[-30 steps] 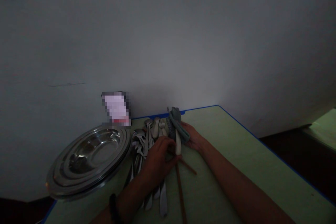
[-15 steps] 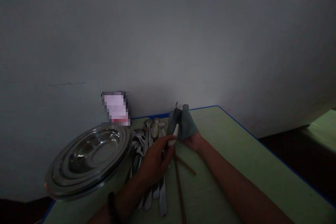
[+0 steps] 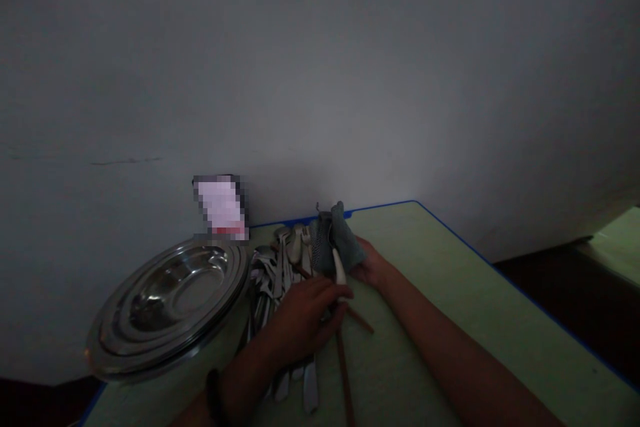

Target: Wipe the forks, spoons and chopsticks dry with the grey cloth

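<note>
Grey cloth (image 3: pixel 349 248) | held, right hand (image 3: pixel 369 268) | pale utensil (image 3: pixel 340 268) | pinched, left hand (image 3: pixel 311 308)

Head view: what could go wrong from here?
1. The left hand holds the pale utensil near one end, so it could slip.
2. Cutlery lies heaped beside that hand; a sideways bump might scatter it.
3. The cloth in the right hand is close to the cutlery and could snag.

left forearm (image 3: pixel 257 357) angled in over the table (image 3: pixel 450 267), left hand (image 3: pixel 310 315) back-side up, thumb and fingers (image 3: pixel 341 291) in a pinch, right forearm (image 3: pixel 435 328) stretched out kinda parallel to the right edge, right hand (image 3: pixel 370 265) curled and partly hidden, closer to the far edge
</note>
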{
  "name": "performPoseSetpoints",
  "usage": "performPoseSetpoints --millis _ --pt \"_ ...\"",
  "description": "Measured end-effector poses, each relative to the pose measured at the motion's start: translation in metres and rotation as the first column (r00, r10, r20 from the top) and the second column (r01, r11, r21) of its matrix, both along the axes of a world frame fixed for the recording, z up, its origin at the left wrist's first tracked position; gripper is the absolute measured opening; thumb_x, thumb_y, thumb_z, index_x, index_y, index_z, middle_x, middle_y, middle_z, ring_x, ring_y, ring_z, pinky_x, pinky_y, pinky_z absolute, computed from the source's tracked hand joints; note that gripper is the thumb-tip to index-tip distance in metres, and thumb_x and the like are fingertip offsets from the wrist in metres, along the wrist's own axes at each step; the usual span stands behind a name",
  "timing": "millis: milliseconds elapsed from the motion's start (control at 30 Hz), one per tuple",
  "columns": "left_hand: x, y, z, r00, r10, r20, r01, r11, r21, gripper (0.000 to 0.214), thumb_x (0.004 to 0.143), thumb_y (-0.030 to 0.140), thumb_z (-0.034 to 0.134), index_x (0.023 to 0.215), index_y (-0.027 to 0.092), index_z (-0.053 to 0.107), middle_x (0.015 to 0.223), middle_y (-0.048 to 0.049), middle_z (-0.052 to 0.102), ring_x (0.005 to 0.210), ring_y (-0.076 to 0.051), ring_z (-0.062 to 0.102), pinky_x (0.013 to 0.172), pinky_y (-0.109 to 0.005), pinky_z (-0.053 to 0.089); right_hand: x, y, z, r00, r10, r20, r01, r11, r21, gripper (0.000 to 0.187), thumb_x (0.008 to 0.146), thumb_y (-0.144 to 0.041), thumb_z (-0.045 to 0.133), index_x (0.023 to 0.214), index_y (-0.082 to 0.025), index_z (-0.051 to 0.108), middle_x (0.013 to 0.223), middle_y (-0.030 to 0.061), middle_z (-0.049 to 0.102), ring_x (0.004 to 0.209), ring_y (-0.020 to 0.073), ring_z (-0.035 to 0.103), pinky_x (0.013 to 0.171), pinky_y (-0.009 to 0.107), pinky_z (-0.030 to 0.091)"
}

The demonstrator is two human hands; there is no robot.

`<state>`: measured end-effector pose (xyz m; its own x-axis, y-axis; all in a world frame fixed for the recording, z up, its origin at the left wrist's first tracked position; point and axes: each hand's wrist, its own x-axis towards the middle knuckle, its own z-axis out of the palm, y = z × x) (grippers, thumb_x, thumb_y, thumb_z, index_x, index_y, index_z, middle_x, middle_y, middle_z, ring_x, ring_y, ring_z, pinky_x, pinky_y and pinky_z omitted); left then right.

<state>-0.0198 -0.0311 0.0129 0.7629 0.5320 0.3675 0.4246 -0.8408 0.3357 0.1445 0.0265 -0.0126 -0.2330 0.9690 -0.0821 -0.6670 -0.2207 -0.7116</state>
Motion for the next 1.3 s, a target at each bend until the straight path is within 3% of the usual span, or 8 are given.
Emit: performPoseSetpoints --millis 133,367,500,600,800,1033,1167,1300 --pt "0.001 0.006 -0.007 0.997 0.08 -0.004 -0.079 0.996 0.032 0.019 0.086 0.02 0.046 0.1 0.023 0.058 0.086 -0.0027 0.064 0.08 -0.018 0.06 0.07 -0.03 0.046 0.001 -0.002 -0.001 0.999 0.023 0.034 -0.023 0.999 -0.023 0.012 0.066 -0.029 0.063 0.074 -0.02 0.064 0.071 0.0 0.069 0.077 0.0176 0.063 0.079 0.032 0.048" --pt "0.0 0.012 -0.009 0.965 0.236 0.112 -0.223 0.968 -0.114 0.02 0.087 0.02 0.045 0.102 0.024 0.057 0.096 -0.0004 0.066 0.085 -0.016 0.063 0.075 -0.027 0.047 -0.001 -0.004 0.004 0.993 0.095 0.064 -0.096 0.995 0.009 0.026 0.062 -0.032 0.064 0.082 -0.016 0.064 0.084 0.0039 0.069 0.089 0.0199 0.062 0.083 0.031 0.047" --pt "0.001 0.01 -0.009 0.931 0.353 0.094 -0.332 0.925 -0.183 0.018 0.084 0.025 0.049 0.102 0.021 0.05 0.083 -0.0004 0.066 0.07 -0.016 0.064 0.062 -0.025 0.046 0.0 -0.006 0.003 0.991 0.089 0.1 -0.095 0.994 0.057 0.023 0.062 -0.03 0.065 0.083 -0.019 0.063 0.079 0.0 0.068 0.085 0.0201 0.062 0.078 0.031 0.048" --pt "0.001 0.011 -0.01 0.905 0.42 0.06 -0.402 0.894 -0.196 0.012 0.082 0.032 0.052 0.086 0.021 0.05 0.07 0.0016 0.062 0.061 -0.017 0.061 0.055 -0.025 0.042 0.001 -0.008 0.002 0.986 0.1 0.13 -0.112 0.99 0.088 0.028 0.064 -0.029 0.065 0.089 -0.018 0.061 0.081 0.0005 0.067 0.084 0.0192 0.061 0.078 0.031 0.046" --pt "0.0 0.013 -0.007 0.92 0.378 0.106 -0.345 0.908 -0.239 0.012 0.084 0.033 0.048 0.08 0.021 0.049 0.072 0.0013 0.06 0.065 -0.016 0.058 0.061 -0.026 0.042 0.001 -0.004 0.005 0.988 0.097 0.119 -0.104 0.993 0.055 0.023 0.065 -0.038 0.061 0.08 -0.022 0.057 0.077 0.003 0.063 0.081 0.0191 0.058 0.072 0.031 0.047" --pt "-0.001 0.013 -0.004 0.81 0.421 0.409 -0.292 0.893 -0.342 0.009 0.088 0.026 0.04 0.093 0.02 0.044 0.081 -0.0007 0.056 0.071 -0.014 0.056 0.064 -0.025 0.043 0.006 -0.007 0.006 0.987 0.085 0.135 -0.08 0.996 -0.038 0.028 0.066 -0.045 0.059 0.061 -0.022 0.043 0.045 -0.0071 0.039 0.038 0.0082 0.037 0.037 0.021 0.033" --pt "-0.002 0.014 -0.006 0.762 0.411 0.5 -0.279 0.905 -0.32 0.011 0.087 0.024 0.041 0.098 0.021 0.043 0.084 -0.0007 0.055 0.075 -0.014 0.056 0.066 -0.025 0.044 0.005 -0.01 0.006 0.985 0.036 0.168 -0.037 0.999 0.002 0.022 0.065 -0.039 0.063 0.067 -0.022 0.049 0.049 -0.0072 0.046 0.04 0.0074 0.041 0.037 0.019 0.033" --pt "-0.001 0.012 -0.004 0.827 0.369 0.425 -0.27 0.922 -0.277 0.005 0.085 0.021 0.044 0.088 0.02 0.048 0.076 0.0012 0.055 0.066 -0.013 0.054 0.06 -0.023 0.043 0.002 -0.01 0.008 0.987 -0.017 0.158 0.007 0.998 0.063 0.017 0.066 -0.031 0.065 0.078 -0.02 0.058 0.058 -0.0051 0.056 0.05 0.0088 0.051 0.047 0.02 0.042"
